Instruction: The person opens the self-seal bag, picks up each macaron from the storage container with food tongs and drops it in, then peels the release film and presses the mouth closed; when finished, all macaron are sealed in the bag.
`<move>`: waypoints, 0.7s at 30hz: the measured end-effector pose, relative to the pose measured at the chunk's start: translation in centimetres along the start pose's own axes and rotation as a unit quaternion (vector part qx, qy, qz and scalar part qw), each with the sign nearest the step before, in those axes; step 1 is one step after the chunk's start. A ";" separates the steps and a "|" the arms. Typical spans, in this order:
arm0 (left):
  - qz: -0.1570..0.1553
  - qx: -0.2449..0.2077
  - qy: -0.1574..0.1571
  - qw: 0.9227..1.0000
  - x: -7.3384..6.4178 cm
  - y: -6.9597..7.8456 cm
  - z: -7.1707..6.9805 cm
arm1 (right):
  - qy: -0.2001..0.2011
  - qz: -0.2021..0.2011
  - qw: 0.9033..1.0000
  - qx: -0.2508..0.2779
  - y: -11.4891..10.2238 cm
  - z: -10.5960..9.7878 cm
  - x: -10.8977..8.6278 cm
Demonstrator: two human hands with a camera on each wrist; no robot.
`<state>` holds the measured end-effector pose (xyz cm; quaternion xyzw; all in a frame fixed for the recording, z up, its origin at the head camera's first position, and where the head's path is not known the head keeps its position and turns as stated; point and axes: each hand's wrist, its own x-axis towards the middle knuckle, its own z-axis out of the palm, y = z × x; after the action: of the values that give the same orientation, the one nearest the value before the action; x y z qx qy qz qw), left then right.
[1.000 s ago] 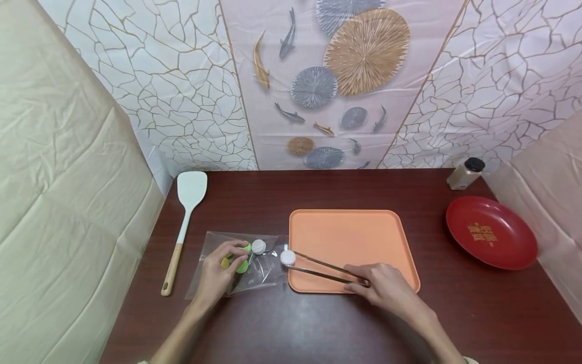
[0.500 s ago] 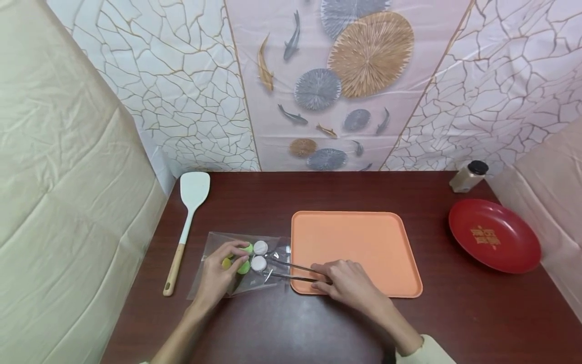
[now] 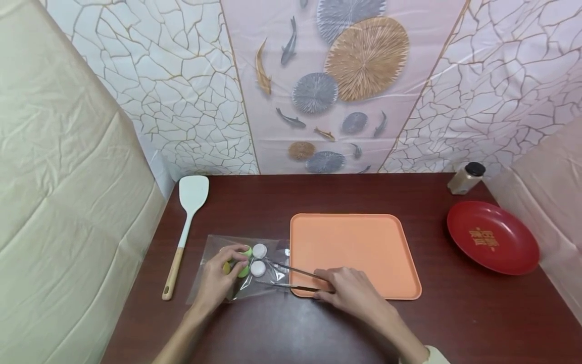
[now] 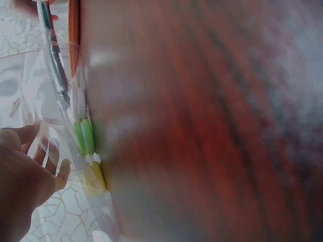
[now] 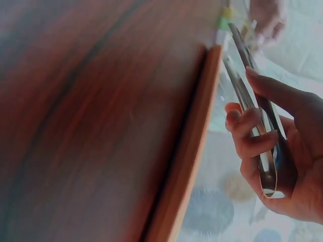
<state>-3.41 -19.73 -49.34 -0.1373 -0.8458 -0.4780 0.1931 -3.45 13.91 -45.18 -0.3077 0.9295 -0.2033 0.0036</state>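
A clear plastic bag (image 3: 275, 246) lies flat left of the orange tray. Inside it are two white macarons (image 3: 257, 268), green macarons (image 3: 243, 272) and a yellow macaron (image 3: 226, 268). My left hand (image 3: 217, 273) is over the bag's left part, thumb and fingers pinching its raised film, as the left wrist view shows beside the green macarons (image 4: 87, 136). Metal tongs (image 3: 302, 272) are gripped in my right hand (image 3: 352, 292). Their arms stand apart, tips within the bag's mouth near the white macarons, with nothing between them. My left fingers partly cover the green and yellow macarons.
The orange tray (image 3: 350, 242) lies under the tongs and right hand. A white spatula (image 3: 185, 230) with a wooden handle is at far left. On the right are a red plate (image 3: 509, 240) and a black-capped jar (image 3: 466, 179). Patterned cloth hangs behind the table.
The tongs carried a white macaron leftward into the bag and let it go beside the other. They now stand spread, drawn slightly back from it. My left hand stays at the bag.
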 end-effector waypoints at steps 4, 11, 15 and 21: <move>0.004 -0.007 -0.011 1.000 -0.2 -0.2 0.3 | 0.008 0.030 0.999 0.017 0.8 -1.3 -2.5; -0.003 0.033 -0.035 0.999 -0.3 -0.3 0.8 | 0.080 0.129 0.987 0.044 5.0 -3.7 -8.6; 0.006 0.062 -0.045 0.997 -0.2 -0.4 1.0 | 0.138 0.209 0.968 0.021 8.2 -5.0 -11.7; 0.039 0.065 -0.057 0.996 -0.2 -1.3 1.4 | 0.163 0.310 0.936 0.000 11.7 -5.4 -14.2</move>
<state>-4.02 -19.15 -51.06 -0.1846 -0.8785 -0.4058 0.1720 0.68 32.62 -46.34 0.0336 0.9665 -0.2399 -0.0854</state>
